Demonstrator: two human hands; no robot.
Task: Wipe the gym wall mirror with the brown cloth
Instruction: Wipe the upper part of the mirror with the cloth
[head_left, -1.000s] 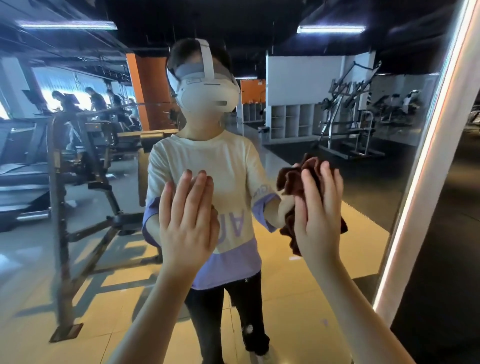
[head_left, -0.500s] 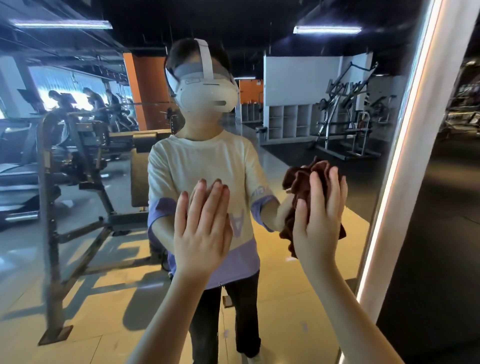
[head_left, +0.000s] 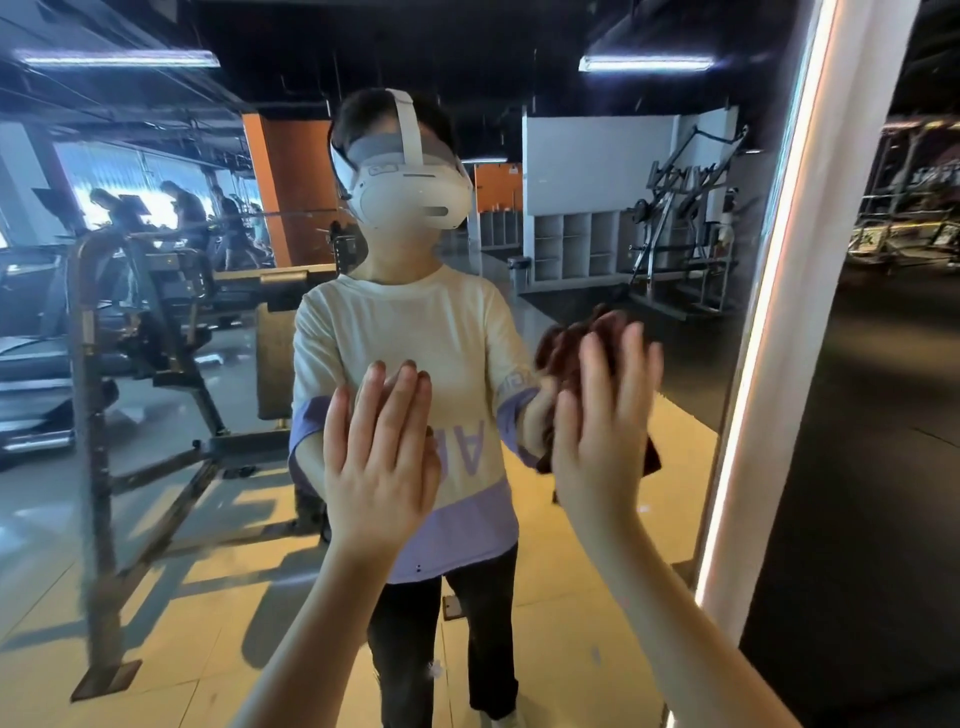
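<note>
Nearer the glowing straight frame (head_left: 779, 312) than a second ago, we lay our left hand (head_left: 382, 467) flat on the smooth mirror (head_left: 156, 519), fingers straight and released — our right hand (head_left: 602, 431) presses the crumpled brown cloth (head_left: 569, 353) to the glass with straight fingers, close beside that edge.

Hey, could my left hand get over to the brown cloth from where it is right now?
Probably yes. The left hand is flat and holds nothing, the brown cloth sits just to its right, and nothing lies between them on the mirror. Only the right hand covers most of the cloth.
</note>
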